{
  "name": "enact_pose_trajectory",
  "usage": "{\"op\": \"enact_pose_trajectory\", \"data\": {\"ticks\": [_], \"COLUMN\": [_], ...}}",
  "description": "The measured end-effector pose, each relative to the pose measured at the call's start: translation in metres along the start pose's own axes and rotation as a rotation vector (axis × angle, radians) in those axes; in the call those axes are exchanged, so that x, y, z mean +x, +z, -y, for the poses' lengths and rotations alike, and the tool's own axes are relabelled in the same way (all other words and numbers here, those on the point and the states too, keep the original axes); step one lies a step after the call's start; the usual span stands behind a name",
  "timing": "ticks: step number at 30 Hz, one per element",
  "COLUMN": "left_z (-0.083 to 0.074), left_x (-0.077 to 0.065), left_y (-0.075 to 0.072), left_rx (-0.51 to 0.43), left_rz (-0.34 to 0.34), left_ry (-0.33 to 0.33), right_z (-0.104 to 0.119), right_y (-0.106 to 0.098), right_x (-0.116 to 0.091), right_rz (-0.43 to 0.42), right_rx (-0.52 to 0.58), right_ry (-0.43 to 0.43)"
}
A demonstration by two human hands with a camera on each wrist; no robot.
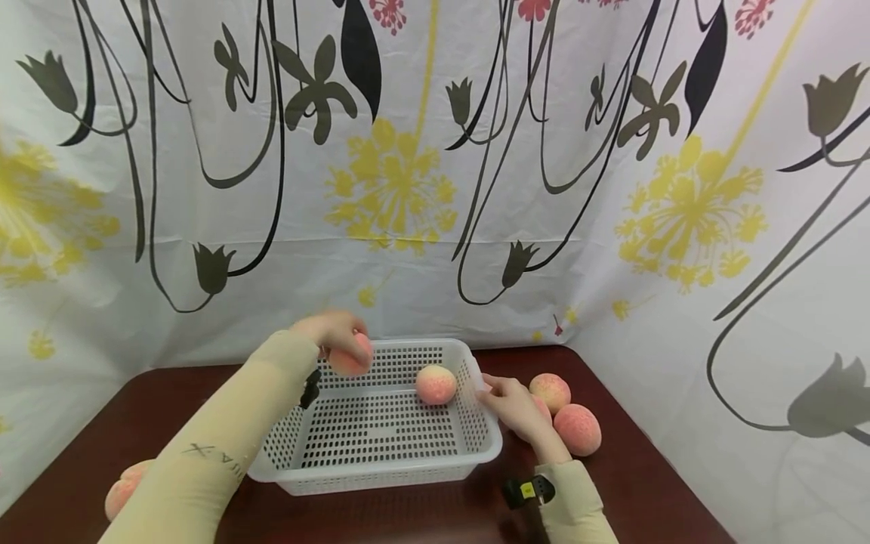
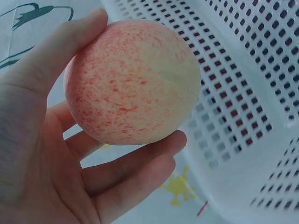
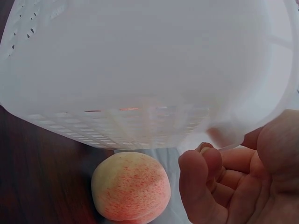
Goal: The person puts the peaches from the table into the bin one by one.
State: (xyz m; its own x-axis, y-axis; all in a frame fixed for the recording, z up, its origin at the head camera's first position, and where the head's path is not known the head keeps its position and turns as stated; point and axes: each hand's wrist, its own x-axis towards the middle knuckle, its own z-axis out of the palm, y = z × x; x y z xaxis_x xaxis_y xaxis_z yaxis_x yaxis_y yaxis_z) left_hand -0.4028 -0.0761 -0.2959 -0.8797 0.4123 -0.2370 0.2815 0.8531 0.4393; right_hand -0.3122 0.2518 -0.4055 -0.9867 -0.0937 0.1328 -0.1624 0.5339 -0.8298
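My left hand [image 1: 334, 332] holds a pink and cream peach [image 2: 133, 81] above the far left corner of a white plastic basket [image 1: 360, 477], with thumb and fingers around the fruit. Inside the basket, toward its right side, lies another peach [image 1: 436, 384]. My right hand [image 1: 516, 408] grips the basket's right rim; in the right wrist view its curled fingers [image 3: 201, 177] are at the rim's edge. Just beyond that hand, on the table, sit a yellowish peach [image 1: 550, 393] and a redder peach [image 1: 578, 430], with one more partly hidden by the hand.
The dark reddish-brown table [image 1: 381, 521] carries the basket. Peaches [image 1: 124, 491] lie at the front left, partly covered by my left sleeve [image 1: 224, 431]. A white curtain [image 1: 408, 302] with printed flowers hangs behind the table and along its sides.
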Motion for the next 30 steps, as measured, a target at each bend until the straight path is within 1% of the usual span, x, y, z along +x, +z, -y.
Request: {"op": "enact_pose_trajectory", "data": {"ticks": [2, 6, 8, 11, 14, 19, 21, 25, 28, 30], "left_z": [-0.003, -0.008, -0.012, -0.016, -0.018, -0.02, -0.021, -0.021, -0.019, -0.02], "left_x": [0.005, 0.013, 0.017, 0.023, 0.028, 0.033, 0.035, 0.044, 0.05, 0.052], "left_y": [0.005, 0.016, 0.022, 0.033, 0.044, 0.058, 0.062, 0.071, 0.08, 0.085], "left_rx": [-0.026, 0.011, 0.046, 0.072, 0.08, 0.095, 0.119, 0.171, 0.196, 0.206], "left_rz": [-0.001, -0.007, -0.014, -0.015, -0.009, -0.011, -0.038, -0.114, -0.169, -0.195], "left_ry": [0.002, 0.036, 0.055, 0.08, 0.103, 0.117, 0.127, 0.166, 0.177, 0.172], "right_z": [0.0, -0.001, -0.001, -0.001, -0.002, -0.002, -0.003, -0.003, -0.003, -0.003], "right_y": [-0.001, -0.002, -0.002, -0.002, -0.001, 0.001, 0.001, 0.001, 0.0, 0.0], "right_x": [0.001, 0.0, 0.0, -0.001, -0.001, 0.0, 0.0, 0.001, 0.002, 0.002], "right_rz": [-0.005, -0.014, -0.022, -0.02, -0.006, 0.007, -0.002, -0.028, -0.038, -0.034], "right_rx": [-0.007, -0.014, -0.021, -0.018, -0.007, -0.002, -0.015, -0.051, -0.065, -0.06], "right_ry": [-0.001, 0.0, 0.002, 0.0, -0.003, -0.004, -0.011, -0.019, -0.008, 0.004]}}
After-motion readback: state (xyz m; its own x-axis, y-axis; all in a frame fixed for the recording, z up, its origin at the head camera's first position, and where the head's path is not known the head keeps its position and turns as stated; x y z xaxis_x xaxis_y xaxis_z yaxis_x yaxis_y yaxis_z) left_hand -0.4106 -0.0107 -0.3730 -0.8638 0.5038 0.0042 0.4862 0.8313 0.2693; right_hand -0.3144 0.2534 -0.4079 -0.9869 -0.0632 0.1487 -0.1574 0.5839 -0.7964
